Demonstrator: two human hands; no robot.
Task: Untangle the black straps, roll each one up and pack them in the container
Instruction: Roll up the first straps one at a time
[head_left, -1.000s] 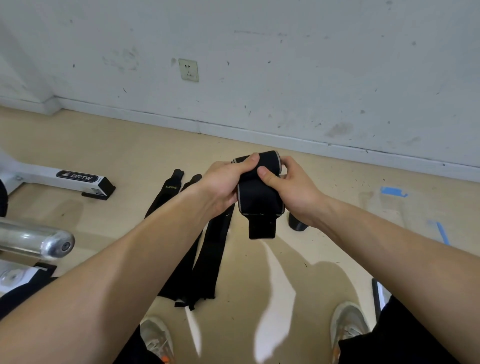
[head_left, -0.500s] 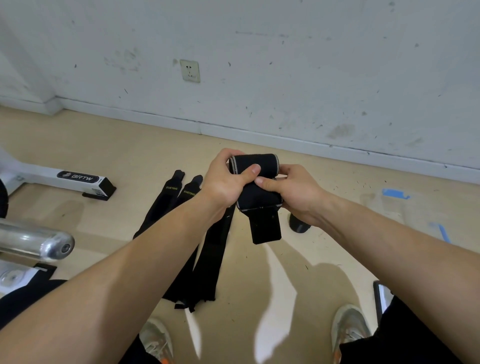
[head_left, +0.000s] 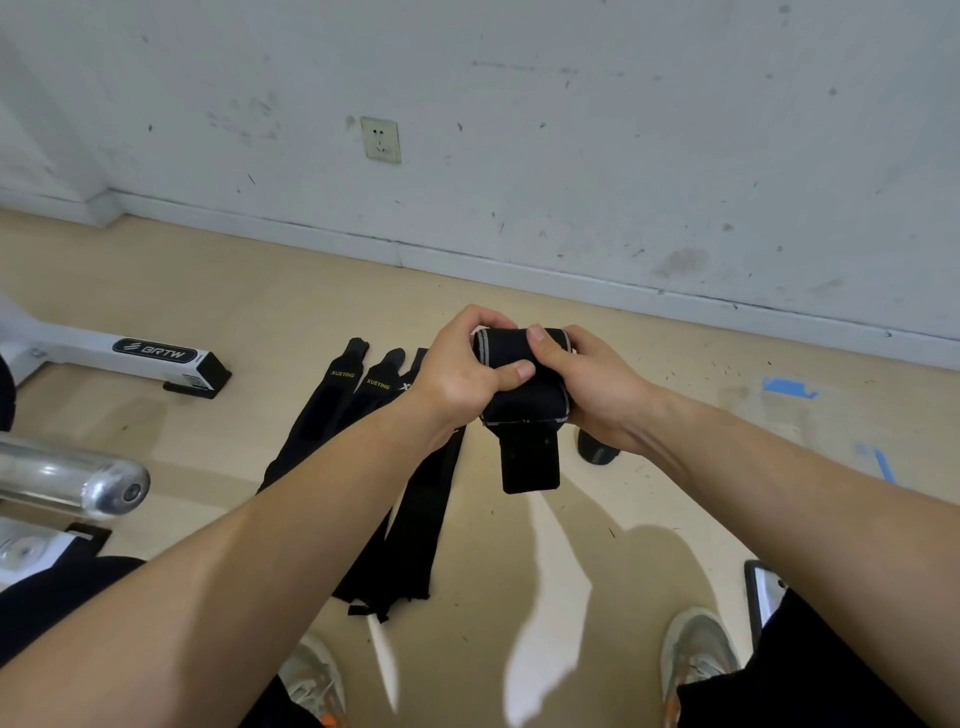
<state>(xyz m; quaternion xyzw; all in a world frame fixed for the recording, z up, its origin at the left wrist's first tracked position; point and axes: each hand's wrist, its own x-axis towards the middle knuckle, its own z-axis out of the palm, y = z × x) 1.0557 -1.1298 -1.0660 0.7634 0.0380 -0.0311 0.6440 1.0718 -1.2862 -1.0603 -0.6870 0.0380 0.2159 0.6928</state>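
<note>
Left hand (head_left: 457, 371) and right hand (head_left: 597, 384) are both clamped around a rolled black strap (head_left: 524, 395) held up in the air, loose tail dangling. More straps (head_left: 363, 467) lie flat on the floor (head_left: 260, 291) just beside it, left.

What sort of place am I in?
Probably a gym or workout room: a white BRTW-branded machine base, a shiny chrome bar end, black XUEYING-labelled straps on the beige floor, a black strap roll between left hand and right hand.

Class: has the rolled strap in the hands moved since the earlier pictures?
Yes: the rolled strap sank slightly, now farther below the wall socket.
</note>
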